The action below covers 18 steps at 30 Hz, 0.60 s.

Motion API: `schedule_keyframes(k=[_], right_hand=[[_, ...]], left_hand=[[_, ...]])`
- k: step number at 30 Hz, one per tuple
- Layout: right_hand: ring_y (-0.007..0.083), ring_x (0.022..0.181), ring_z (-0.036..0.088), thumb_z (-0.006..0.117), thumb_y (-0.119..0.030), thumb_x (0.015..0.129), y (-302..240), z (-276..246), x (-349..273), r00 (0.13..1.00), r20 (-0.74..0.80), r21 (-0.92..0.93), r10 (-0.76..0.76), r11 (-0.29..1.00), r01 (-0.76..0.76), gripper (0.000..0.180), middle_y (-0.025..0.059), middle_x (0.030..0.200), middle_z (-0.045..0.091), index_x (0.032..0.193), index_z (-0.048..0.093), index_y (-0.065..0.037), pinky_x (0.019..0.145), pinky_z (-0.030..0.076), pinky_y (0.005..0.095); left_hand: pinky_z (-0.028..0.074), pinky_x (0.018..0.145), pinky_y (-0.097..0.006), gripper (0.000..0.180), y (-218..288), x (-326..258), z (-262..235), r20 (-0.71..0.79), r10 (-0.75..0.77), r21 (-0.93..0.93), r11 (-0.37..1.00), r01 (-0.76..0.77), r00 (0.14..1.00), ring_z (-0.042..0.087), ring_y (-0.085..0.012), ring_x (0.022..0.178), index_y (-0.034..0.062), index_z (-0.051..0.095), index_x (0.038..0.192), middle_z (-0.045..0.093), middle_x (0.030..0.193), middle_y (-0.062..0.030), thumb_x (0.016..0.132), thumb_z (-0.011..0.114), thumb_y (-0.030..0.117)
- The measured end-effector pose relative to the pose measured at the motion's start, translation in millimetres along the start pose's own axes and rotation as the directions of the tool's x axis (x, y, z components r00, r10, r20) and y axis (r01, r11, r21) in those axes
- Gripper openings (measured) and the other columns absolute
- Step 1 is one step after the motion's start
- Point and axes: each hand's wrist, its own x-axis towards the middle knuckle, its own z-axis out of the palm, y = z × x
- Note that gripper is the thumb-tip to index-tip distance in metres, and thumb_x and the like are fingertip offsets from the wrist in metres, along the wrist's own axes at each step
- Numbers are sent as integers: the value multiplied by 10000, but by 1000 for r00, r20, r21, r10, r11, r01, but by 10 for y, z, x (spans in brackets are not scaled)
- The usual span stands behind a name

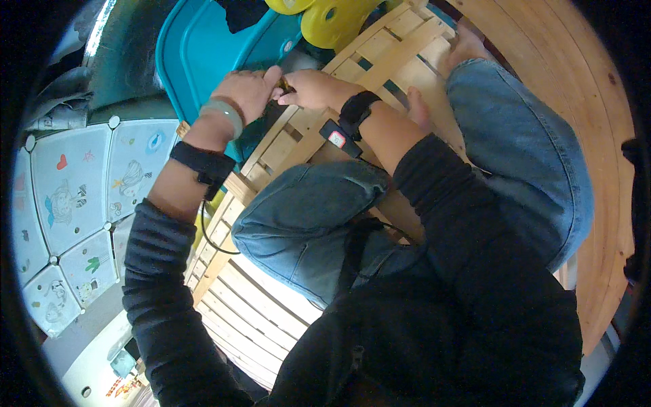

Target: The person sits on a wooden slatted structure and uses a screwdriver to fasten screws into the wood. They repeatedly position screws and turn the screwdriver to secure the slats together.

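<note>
My left hand (245, 93) and my right hand (313, 89) meet at the top centre, fingertips almost touching. Both are closed in a pinch around a small, dark, brownish-gold object (287, 87). Fingers cover most of it, so its kind cannot be made out. Behind my left hand lies a large teal plastic piece (193, 51) with a raised rim. Wooden slats (373, 64) run beneath my right hand. A bracelet and a black strap (201, 163) circle my left wrist, and another black strap (358, 112) is on my right.
Yellow plastic parts (336, 24) with holes sit at the top. A small black device (340, 139) with a red-and-white label lies near my right forearm. Pale storage panels (74, 180) with drawings stand at left. A wooden surface (600, 169) curves along the right, beside my bent legs.
</note>
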Motion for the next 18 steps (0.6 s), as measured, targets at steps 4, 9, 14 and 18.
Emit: schedule_keyframes(k=[4,9,14,18], right_hand=[[389,900,594,640,-335,826,-62,29,19,996,47,-28,78,997,-76,370,210,957,640,1005,596,-13,772,473,444],[394,879,614,635,-324,814,-131,87,-92,980,-154,-36,128,990,-135,375,211,924,650,962,625,21,769,479,467],[389,862,611,621,-329,823,-44,-17,-36,999,-15,42,32,999,-32,337,203,916,649,947,623,-15,742,477,459],[368,848,613,624,-333,816,-37,1,-14,1000,-24,-3,19,1000,-19,249,170,905,652,940,637,-117,720,482,449]], left_hand=[[492,688,-464,368,-8,19,-4,131,-149,21,989,148,980,619,-371,861,89,434,1064,648,898,-197,942,419,435],[500,668,-462,397,132,86,-44,130,-352,-94,926,364,927,631,-370,809,91,487,1008,660,860,-180,940,397,472],[506,658,-463,431,58,9,-132,102,-34,26,999,32,994,640,-363,764,103,553,984,667,851,-163,922,405,503],[504,688,-470,522,153,107,-128,141,-198,-23,979,203,970,639,-367,801,100,626,939,666,844,-171,927,341,538]])
